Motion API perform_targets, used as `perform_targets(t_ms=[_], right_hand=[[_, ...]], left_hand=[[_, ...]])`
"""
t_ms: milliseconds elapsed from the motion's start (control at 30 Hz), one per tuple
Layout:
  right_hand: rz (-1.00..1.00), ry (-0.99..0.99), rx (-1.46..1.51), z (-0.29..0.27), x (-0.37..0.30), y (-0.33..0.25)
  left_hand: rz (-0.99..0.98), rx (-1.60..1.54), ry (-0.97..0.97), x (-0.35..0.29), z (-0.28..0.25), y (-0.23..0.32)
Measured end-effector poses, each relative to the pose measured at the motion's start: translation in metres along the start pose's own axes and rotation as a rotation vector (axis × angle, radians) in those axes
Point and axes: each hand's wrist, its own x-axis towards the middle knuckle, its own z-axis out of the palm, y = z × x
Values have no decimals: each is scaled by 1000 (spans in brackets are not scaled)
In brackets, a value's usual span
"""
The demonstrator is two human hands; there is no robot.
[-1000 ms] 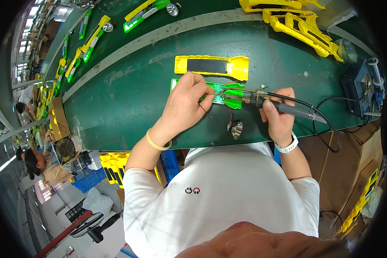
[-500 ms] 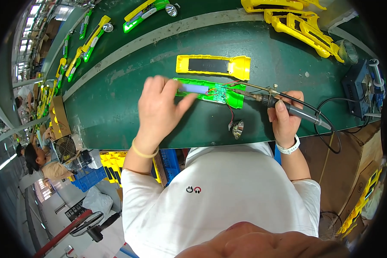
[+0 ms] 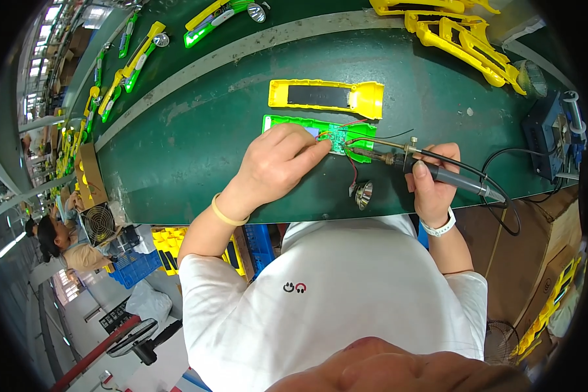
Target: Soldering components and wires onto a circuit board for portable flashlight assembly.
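Green torch half (image 3: 364,133) lies on the bench (image 3: 176,163), in front of me, a bit back from the front edge. Its small green board (image 3: 336,136) faces up. My left hand (image 3: 277,160) is bent over it, fingertips at the board's left side; I can't tell if they pinch a wire. My right hand (image 3: 432,186) grips the soldering iron (image 3: 456,178), tip pointing at the board. A yellow half (image 3: 371,99) lies just behind. One shiny lamp cup (image 3: 364,194) sits near the bench's front edge.
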Motion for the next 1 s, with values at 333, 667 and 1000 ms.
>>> perform_targets(t_ms=[333,667,1000], right_hand=[[-130,-145,-178,3,2,4],[-104,-130,-201,1,-2,4],[-216,55,266,0,23,0]], left_hand=[[52,121,-110,5,-2,3],[38,148,-129,3,0,4],[-157,-102,-60,11,-4,6]])
